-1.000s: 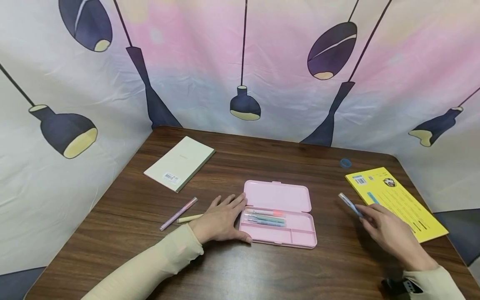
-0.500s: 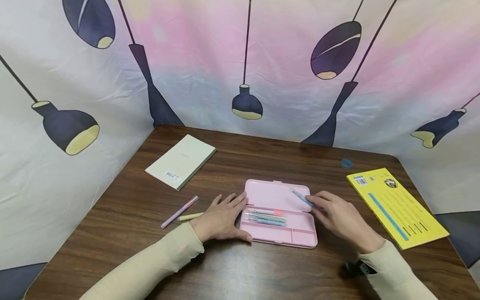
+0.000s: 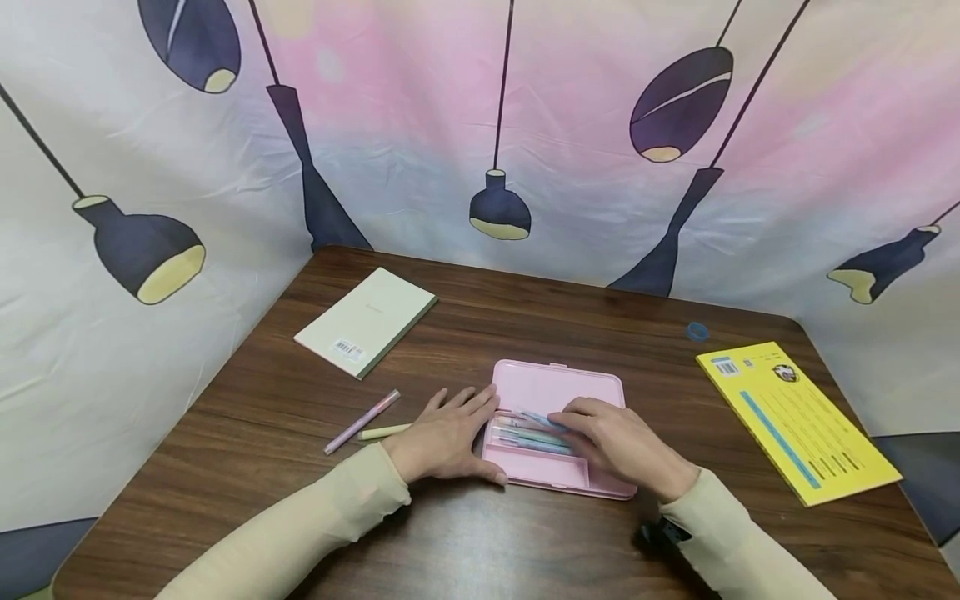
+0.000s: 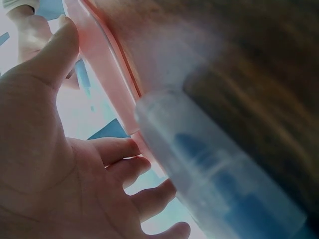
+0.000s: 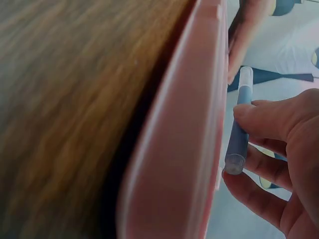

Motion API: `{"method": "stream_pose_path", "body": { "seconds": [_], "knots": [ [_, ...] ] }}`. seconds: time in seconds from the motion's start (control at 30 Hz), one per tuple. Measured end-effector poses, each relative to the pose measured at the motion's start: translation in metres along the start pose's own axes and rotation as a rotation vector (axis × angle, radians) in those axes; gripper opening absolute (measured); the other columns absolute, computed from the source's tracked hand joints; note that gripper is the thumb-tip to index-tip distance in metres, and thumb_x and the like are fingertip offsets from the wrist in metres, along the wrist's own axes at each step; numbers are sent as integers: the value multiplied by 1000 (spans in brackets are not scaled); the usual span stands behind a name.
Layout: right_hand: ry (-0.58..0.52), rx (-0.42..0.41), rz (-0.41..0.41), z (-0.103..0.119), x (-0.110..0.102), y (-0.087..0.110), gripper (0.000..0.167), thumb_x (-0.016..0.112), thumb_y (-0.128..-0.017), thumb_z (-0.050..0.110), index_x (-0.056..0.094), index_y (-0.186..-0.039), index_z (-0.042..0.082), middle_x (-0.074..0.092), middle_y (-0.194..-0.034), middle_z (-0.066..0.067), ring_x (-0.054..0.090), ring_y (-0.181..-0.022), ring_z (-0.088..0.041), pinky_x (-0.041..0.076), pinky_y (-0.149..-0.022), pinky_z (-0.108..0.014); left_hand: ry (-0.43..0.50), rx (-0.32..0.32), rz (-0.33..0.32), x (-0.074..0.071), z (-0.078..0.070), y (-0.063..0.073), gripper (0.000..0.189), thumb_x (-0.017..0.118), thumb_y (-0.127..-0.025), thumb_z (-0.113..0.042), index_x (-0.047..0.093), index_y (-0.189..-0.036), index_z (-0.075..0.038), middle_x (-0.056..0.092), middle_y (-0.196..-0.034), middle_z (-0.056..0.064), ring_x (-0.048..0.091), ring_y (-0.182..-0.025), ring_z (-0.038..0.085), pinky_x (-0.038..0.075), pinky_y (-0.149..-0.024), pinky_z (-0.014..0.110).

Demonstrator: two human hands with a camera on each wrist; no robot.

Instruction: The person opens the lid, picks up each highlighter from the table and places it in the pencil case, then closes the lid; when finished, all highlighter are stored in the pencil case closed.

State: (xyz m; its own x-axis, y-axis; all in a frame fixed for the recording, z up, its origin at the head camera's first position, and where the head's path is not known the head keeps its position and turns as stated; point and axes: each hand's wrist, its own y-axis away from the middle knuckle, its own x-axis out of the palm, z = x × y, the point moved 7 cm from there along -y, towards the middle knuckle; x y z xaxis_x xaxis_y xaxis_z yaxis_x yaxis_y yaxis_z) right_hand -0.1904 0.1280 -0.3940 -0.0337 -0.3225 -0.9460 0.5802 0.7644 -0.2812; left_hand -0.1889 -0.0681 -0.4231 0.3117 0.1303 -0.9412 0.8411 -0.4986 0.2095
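Bench: the wood-patterned bench (image 3: 480,542) carries everything, your pink pencil case (image 3: 540,468) among it.
Sleeves: your two pale sleeves (image 3: 300,517) come in from the near side of the case, a dark wristband (image 3: 673,531) at the right cuff.
Left hand: your left hand (image 3: 444,437) lies at the left side of the case, fingers spread and gripping nothing, thumb and fingertips at its edge.
Right hand: your right hand (image 3: 618,442) is over the right part of the case, thumb and fingers closed in a pinch on a blue pen (image 5: 238,137).
Blue pen: above the case's rear compartment; you cannot tell from here whether it touches the pens below.
Pens inside: several pastel pens (image 3: 534,440) lie side by side in the case's rear compartment, partly blurred.
Loose pens: left of the case, a yellow pen (image 3: 384,432) runs partly under your left hand, a purple-pink pen (image 3: 362,422) just beyond it.
Yellow book: well right of the case lies a yellow book (image 3: 798,425).
Lid: the pink lid (image 3: 551,383) is folded back behind the case's tray.
Notebook: a pale notebook (image 3: 367,321) lies behind and left of the case.
Ring: a blue ring (image 3: 697,332) sits behind and right of the case.
Backdrop: a lamp-printed cloth (image 3: 570,108) hangs beyond the case.
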Motion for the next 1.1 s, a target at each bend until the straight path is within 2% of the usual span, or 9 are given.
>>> {"method": "stream_pose_path", "body": {
  "seconds": [0.47,1.1],
  "knots": [
    [-17,-45,80,6,16,-13,31,72,-92,13,73,-122,19,65,-107,7,62,-98,-7,56,-82,-30,22,-5,-3,4,0,2,112,66,-74,-78,30,-158,-13,20,-166,3,24,-150,32,16,-118,61],
    [-34,-61,83,5,16,-18,31,70,-93,12,72,-123,19,65,-110,7,61,-101,-8,56,-85,-31,3,-9,6,0,1,-1,112,65,-74,-79,29,-158,-14,19,-166,1,23,-150,32,15,-118,60]
  ]
}}
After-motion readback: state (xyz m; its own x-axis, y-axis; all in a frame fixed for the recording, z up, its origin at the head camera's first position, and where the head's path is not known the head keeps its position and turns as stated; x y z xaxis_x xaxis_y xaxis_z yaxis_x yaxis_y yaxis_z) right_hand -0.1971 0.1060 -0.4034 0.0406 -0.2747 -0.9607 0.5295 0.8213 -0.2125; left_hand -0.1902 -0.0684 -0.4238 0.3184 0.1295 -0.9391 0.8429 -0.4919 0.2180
